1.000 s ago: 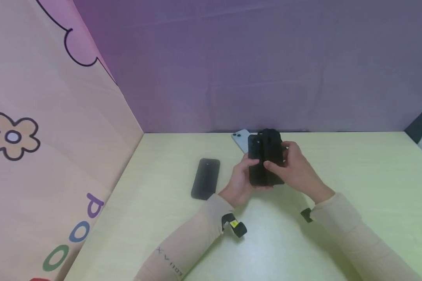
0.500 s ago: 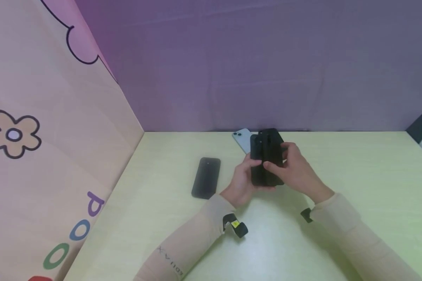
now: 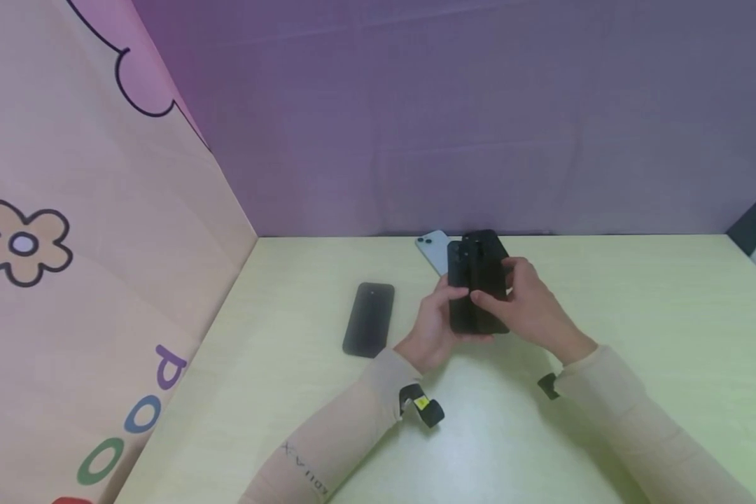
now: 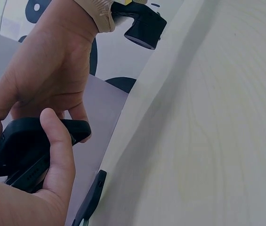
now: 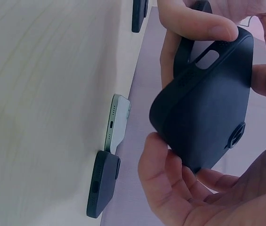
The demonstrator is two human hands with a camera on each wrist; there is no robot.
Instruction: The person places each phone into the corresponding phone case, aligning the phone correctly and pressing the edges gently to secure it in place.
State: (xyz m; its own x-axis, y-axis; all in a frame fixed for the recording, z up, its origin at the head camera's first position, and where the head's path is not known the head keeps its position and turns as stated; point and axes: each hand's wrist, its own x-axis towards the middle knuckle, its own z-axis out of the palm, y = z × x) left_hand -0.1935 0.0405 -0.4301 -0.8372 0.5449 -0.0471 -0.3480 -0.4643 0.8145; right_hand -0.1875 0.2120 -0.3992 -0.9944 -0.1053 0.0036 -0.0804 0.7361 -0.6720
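Over on the left, a dark phone [image 3: 368,320] is lying flat on the table [image 3: 655,308], seemingly parked there so both hands can work elsewhere. Next comes the left hand [image 3: 431,332], gripping a dark piece [image 5: 183,52], thumb folding over the front and fingers supporting from beneath, likely for steadiness. Just behind, a pale phone [image 3: 432,250] is resting near the back edge, camera side up, and from the right wrist a black slab [image 5: 105,183] is showing right by it. Now the middle: a black case [image 5: 203,108] is hanging above the table between the hands, overlapping the dark piece. Light is coming through its end slot, but what, if anything, is sitting inside I can't tell. And on the right, the right hand [image 3: 534,308] is pinching that case, thumb on its face, fingers curling round the far edge, presumably for control.
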